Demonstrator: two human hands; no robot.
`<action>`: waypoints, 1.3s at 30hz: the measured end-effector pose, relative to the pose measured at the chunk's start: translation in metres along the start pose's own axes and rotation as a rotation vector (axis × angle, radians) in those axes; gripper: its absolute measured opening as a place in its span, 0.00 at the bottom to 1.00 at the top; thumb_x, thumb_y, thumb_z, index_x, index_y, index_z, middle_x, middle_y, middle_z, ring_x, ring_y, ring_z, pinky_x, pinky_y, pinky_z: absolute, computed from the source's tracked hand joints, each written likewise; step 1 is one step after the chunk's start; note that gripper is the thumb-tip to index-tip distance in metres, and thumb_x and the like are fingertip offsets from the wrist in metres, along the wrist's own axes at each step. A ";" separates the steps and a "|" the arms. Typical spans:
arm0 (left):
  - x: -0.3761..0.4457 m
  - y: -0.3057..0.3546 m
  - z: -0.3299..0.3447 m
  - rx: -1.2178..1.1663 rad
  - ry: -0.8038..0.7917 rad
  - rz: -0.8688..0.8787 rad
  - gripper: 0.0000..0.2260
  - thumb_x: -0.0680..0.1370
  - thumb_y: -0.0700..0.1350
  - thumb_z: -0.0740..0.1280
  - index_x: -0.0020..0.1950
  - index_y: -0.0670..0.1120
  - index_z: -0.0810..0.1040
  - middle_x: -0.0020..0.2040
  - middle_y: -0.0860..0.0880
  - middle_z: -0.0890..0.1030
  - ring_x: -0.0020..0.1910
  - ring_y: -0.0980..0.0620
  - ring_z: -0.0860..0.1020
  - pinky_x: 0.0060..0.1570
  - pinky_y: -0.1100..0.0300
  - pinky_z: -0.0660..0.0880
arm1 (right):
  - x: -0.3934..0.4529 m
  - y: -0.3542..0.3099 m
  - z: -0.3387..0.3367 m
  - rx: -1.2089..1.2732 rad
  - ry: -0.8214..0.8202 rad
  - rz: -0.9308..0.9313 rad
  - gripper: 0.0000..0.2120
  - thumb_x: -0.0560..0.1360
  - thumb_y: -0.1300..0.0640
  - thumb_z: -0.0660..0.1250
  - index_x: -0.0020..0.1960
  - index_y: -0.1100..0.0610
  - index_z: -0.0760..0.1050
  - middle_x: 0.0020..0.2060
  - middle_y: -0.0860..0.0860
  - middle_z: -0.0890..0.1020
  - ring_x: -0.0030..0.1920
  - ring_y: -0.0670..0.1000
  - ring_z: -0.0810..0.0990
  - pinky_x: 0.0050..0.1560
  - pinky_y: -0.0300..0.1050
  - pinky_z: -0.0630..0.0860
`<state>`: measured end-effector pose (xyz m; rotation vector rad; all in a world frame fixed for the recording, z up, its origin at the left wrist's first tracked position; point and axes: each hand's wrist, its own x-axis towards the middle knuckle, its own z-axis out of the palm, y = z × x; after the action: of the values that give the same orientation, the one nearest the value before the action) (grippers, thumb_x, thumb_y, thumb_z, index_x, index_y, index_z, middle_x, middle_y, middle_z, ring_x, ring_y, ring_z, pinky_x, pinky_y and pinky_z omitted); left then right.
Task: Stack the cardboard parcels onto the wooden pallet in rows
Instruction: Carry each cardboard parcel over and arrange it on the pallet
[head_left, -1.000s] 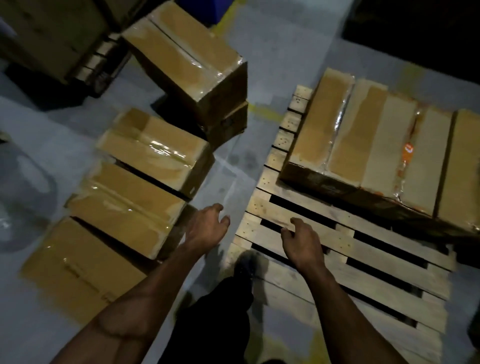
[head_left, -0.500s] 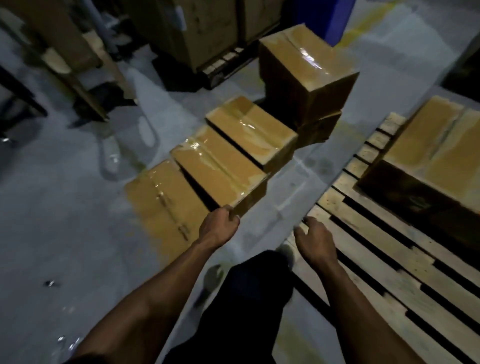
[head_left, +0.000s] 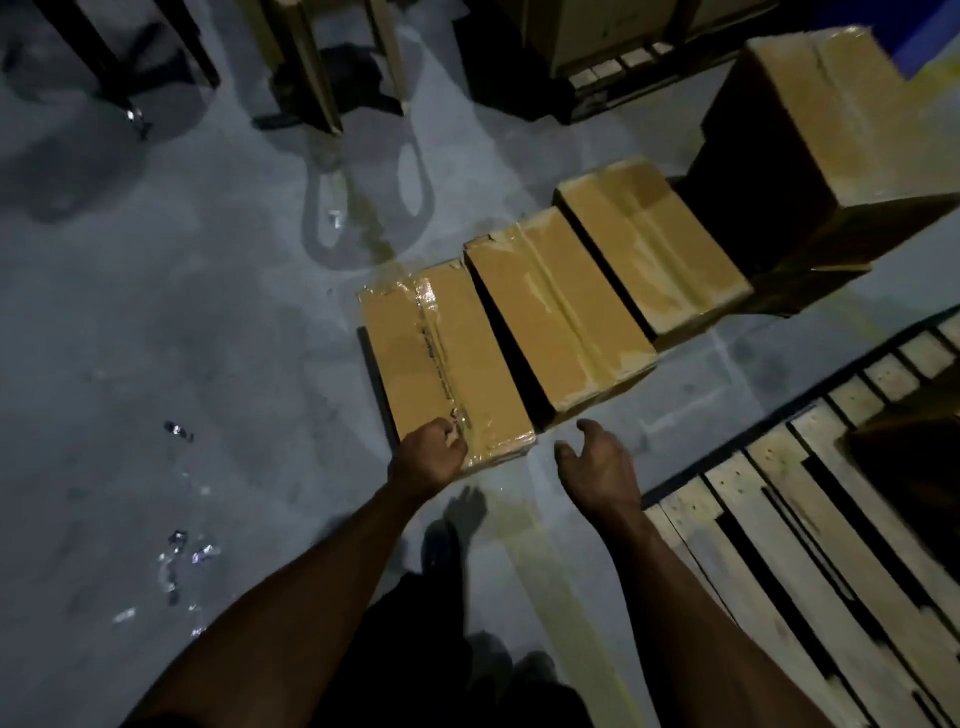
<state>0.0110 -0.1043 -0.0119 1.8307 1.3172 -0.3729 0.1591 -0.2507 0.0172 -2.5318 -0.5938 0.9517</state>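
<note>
Reaching for the nearest parcel (head_left: 447, 364), left hand (head_left: 431, 457) curls onto its near corner; right hand (head_left: 597, 467) hangs open beside it, ready to lift toward the pallet (head_left: 831, 545).

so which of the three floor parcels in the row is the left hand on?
The nearest parcel, the row's left end: the left hand rests on its near corner. The middle parcel and far parcel are untouched.

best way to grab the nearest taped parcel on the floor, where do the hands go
Take the nearest parcel by its two long sides, near the short end facing the person, reaching from there. It lies flat and long, pointing away. The left hand is already at that end's left corner; the right hand hangs open beside the right one.
</note>
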 end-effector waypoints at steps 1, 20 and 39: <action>0.007 -0.005 -0.005 -0.016 -0.007 -0.031 0.19 0.82 0.50 0.63 0.71 0.45 0.72 0.68 0.41 0.76 0.65 0.41 0.75 0.60 0.55 0.72 | 0.007 -0.010 0.003 -0.014 -0.003 -0.010 0.25 0.81 0.49 0.62 0.74 0.60 0.66 0.69 0.60 0.74 0.69 0.61 0.71 0.67 0.53 0.69; 0.264 -0.113 0.044 -0.798 0.229 -0.640 0.24 0.84 0.52 0.61 0.75 0.40 0.68 0.72 0.41 0.72 0.69 0.40 0.72 0.60 0.56 0.71 | 0.314 -0.018 0.173 -0.053 -0.199 -0.038 0.40 0.74 0.38 0.68 0.77 0.60 0.61 0.71 0.61 0.71 0.69 0.64 0.70 0.67 0.58 0.71; 0.403 -0.180 0.083 -1.005 0.283 -0.687 0.37 0.73 0.64 0.71 0.74 0.43 0.70 0.64 0.44 0.79 0.52 0.46 0.80 0.48 0.56 0.78 | 0.450 0.016 0.286 0.143 -0.196 0.006 0.49 0.68 0.39 0.76 0.77 0.57 0.55 0.71 0.56 0.70 0.70 0.59 0.69 0.70 0.56 0.69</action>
<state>0.0332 0.1101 -0.4061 0.5818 1.8472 0.2108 0.2745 0.0174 -0.4298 -2.3325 -0.5527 1.2087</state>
